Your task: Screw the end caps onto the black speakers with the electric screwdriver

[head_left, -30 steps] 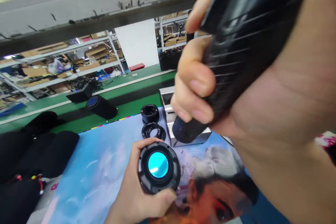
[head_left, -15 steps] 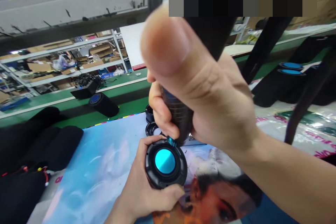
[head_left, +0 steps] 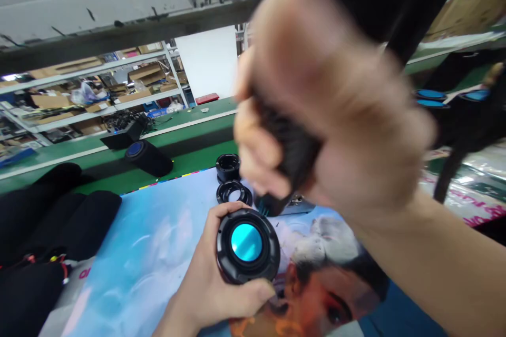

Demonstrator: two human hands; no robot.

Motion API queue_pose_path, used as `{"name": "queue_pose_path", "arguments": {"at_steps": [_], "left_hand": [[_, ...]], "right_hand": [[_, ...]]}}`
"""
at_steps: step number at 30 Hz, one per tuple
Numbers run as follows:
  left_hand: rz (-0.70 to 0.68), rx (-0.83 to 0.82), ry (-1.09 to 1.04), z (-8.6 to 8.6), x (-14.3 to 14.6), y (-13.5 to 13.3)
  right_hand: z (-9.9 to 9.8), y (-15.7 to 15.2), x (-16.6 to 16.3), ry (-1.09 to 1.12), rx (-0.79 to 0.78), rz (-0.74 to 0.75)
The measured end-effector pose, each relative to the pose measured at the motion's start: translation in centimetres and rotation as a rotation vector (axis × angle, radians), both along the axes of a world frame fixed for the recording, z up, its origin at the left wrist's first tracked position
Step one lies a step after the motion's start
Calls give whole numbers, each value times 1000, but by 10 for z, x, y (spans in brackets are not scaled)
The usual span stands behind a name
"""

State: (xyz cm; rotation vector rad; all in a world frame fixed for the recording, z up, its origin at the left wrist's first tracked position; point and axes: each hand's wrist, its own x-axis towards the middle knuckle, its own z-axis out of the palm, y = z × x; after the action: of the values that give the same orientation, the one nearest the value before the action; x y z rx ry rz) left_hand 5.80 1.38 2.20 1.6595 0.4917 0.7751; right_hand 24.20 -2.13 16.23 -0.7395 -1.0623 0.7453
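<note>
Black rings (head_left: 227,174) near the held round part (head_left: 247,244) show more than before.

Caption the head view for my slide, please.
Left grip holding a round, blue-centered black part, blurred right grip around a black tool.

blue-faced puck (head_left: 247,243) as landmark: underside hidden, left rim partly covered by left hand (head_left: 221,284), whose forearm is cut off by the bottom edge of view. above and right of puck: right hand (head_left: 332,110) badly blurred, forearm cut off at right edge. black tool (head_left: 298,150) in its grip mostly covered by fingers; upper end too blurred to follow. tool's lower tip near puck's upper-right rim; contact can't be told. beyond puck: nearer black ring (head_left: 222,196) partly behind left hand; metal block (head_left: 302,205) mostly hidden by right hand. left of puck: black pouches (head_left: 89,221), outermost cut off at left edge. far behind puck: shelf goods (head_left: 148,73) too small to name.
</note>
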Motion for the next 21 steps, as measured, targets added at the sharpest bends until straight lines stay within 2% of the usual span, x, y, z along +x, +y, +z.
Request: {"name": "queue_pose_path", "arguments": {"at_steps": [1,2,3,4,6,8,12,15,17,21], "left_hand": [[-6,-29,9,-1,-1,0],[-7,-52,18,-3,-2,0],[-4,-65,23,-4,-2,1],[0,-71,27,-5,-3,1],[6,-73,27,-7,-3,2],[16,-69,12,-8,-4,4],[28,-86,7,-11,-7,6],[17,-145,3,-14,-8,8],[17,-184,1,-15,-7,10],[31,-202,8,-14,-7,13]], "right_hand": [[-3,-3,9,-53,109,42],[-9,-5,19,-77,209,-16],[-17,-5,28,-90,218,-163],[-27,-4,37,-70,258,-231],[-49,2,49,-46,212,-306],[-67,9,54,-25,159,-305],[-82,14,55,4,75,-282],[-78,11,56,7,24,-219],[-68,6,54,27,19,-185],[-21,-6,36,71,147,-280]]}}
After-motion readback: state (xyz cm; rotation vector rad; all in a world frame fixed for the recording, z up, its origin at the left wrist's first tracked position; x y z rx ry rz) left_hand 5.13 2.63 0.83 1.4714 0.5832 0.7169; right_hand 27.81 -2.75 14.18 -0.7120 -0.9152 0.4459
